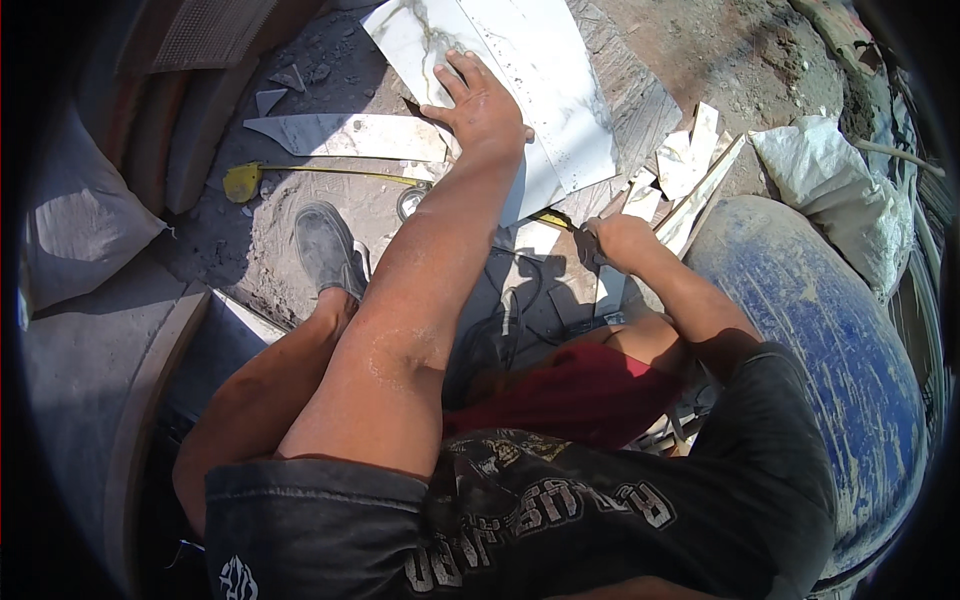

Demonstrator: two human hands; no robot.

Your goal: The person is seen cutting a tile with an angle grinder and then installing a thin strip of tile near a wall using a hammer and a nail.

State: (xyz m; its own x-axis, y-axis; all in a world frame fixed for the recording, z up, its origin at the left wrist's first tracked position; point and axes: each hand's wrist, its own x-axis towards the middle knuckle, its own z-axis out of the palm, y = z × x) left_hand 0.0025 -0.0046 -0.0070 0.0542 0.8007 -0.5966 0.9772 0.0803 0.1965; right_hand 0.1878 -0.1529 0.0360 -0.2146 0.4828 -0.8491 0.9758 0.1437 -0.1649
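My left hand [482,112] lies with fingers spread on a white marble-patterned tile [540,85] with grey and brownish veins. A line runs along the tile, with dark specks scattered beside it. My right hand [622,243] is closed round a dark tool [588,246] near the tile's near right corner. A yellow-and-black part shows beside the tool. Its kind is hard to make out, since my fingers and shadow cover much of it. Left of my left forearm, a yellow tape measure [242,183] rests on the ground with its tape pulled out to the right.
A long tile offcut [345,136] lies on the dusty ground at left. Broken tile strips [690,165] are piled at right, beside a scuffed blue drum [815,370] and a white sack [835,180]. Another sack [85,215] stands far left. Black cable [537,290] lies below the tile.
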